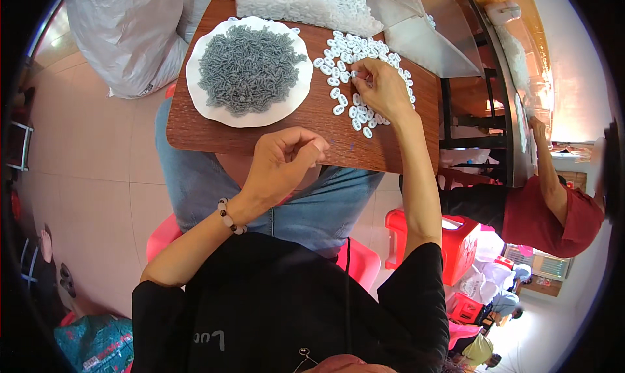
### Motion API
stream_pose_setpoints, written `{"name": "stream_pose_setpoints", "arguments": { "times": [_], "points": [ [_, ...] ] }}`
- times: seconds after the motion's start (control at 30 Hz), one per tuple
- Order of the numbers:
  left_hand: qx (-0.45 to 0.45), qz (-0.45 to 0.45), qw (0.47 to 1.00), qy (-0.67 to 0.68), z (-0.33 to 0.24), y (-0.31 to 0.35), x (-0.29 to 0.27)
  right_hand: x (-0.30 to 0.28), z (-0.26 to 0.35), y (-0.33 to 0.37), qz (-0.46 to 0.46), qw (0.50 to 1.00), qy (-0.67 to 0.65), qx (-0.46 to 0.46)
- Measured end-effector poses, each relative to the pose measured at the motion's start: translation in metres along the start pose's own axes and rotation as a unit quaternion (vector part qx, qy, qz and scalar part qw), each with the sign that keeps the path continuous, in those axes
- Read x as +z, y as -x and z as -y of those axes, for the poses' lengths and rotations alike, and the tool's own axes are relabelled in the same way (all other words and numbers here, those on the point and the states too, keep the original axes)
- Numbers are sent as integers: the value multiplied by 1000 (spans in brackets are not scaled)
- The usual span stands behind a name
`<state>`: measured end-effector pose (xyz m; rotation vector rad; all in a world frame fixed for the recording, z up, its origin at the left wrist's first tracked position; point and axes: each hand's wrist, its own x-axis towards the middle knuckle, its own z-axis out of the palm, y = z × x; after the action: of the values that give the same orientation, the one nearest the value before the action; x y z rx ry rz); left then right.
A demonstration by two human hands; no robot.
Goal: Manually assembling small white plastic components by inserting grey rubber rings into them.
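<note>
My right hand (384, 89) reaches over a spread of small white oval plastic pieces (351, 47), each with dark holes. Its thumb and index finger close on one oval piece (354, 74). At the table's near edge, my left hand (283, 158) is curled, with thumb and fingertips pressed together; whatever it may hold is too small to make out. Left of the ovals stands a white plate (242, 120) with a wavy rim, heaped with small grey plastic parts (250, 70).
Behind the plate, a clear-walled bin (306, 5) holds many white pieces on the brown wooden table (312, 129). A large white sack (130, 34) is at the far left. To the right are a red stool (416, 246) and a person in a dark red shirt (553, 220).
</note>
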<state>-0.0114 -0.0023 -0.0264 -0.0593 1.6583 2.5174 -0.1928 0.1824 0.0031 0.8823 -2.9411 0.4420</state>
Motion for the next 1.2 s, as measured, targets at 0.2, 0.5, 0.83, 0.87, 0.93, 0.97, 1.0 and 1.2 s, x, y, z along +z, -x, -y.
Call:
{"name": "stream_pose_setpoints", "arguments": {
  "times": [0.2, 0.5, 0.83, 0.87, 0.93, 0.97, 1.0, 1.2],
  "points": [
    [4, -26, 999, 33, -2, -5, -5, 5, 1, 9, -33, 991, -128, 36],
    [-12, -40, 996, 83, -1, -7, -8, -13, 43, 49, 10, 894, -442, 71],
    [13, 14, 991, 130, 4, -10, -11, -3, 76, 73, 73, 828, -556, -1],
    [13, 14, 991, 130, 3, -10, -11, -1, 75, 75, 74, 828, -556, -1],
    [9, 8, 990, 137, 2, -9, -12, 4, 72, 77, 62, 846, -530, -7],
    [9, 6, 991, 137, 2, -9, -12, 5, 72, 77, 63, 845, -531, -7],
    [14, 7, 991, 133, 2, -9, -12, 5, 72, 77, 59, 856, -514, -6],
    [38, 5, 990, 136, 4, -9, -9, 12, 84, 81, 4, 851, -523, 33]
  ]
}}
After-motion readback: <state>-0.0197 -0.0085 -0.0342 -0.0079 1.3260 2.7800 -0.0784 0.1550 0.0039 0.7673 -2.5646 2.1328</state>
